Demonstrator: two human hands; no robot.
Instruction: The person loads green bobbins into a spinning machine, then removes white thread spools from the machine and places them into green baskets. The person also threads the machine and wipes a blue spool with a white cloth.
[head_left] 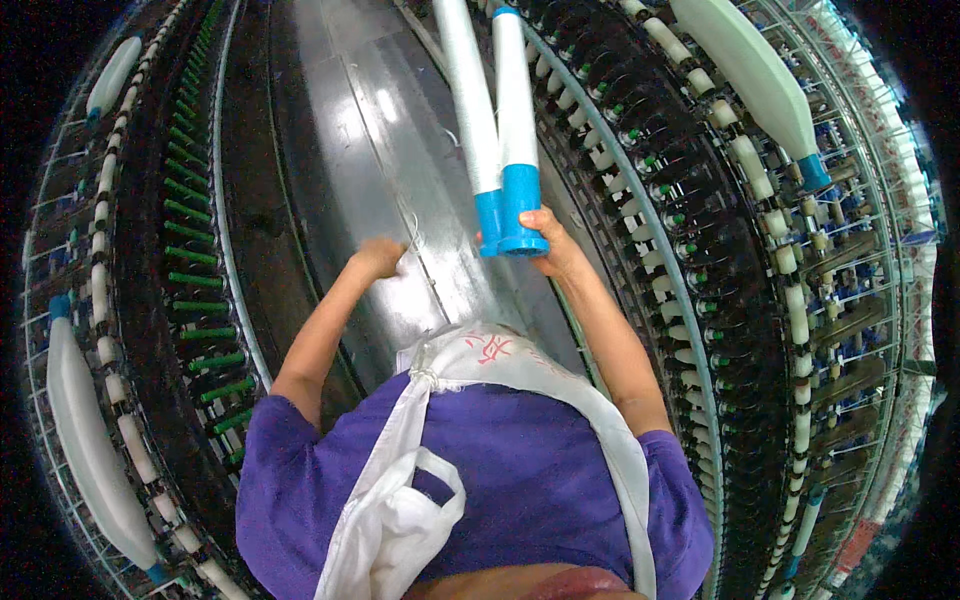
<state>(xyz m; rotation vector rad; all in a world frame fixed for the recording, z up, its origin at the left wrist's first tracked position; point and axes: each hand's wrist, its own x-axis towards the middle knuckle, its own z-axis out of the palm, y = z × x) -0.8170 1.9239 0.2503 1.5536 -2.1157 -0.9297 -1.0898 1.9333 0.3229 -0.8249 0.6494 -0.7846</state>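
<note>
My right hand [548, 240] is closed round the blue lower ends of two long roving bobbins, the right bobbin [518, 90] and the left bobbin [466, 90]. White fibre covers their shafts, which lean away from me side by side, and the far end of the left one runs out of view. My left hand [378, 258] is apart from them, over the aisle to the left, its fingers smeared by motion. Beside its fingertips hangs a thin white strand [415, 232]; whether the hand grips it is unclear.
Spinning frames line both sides, with green spindles [195, 280] on the left and a row of bobbins [665, 300] behind a curved grey rail [690, 330] on the right. Fuller roving bobbins [755, 80] hang higher up. A shiny floor [370, 130] runs between. A white cloth apron [520, 360] covers my waist.
</note>
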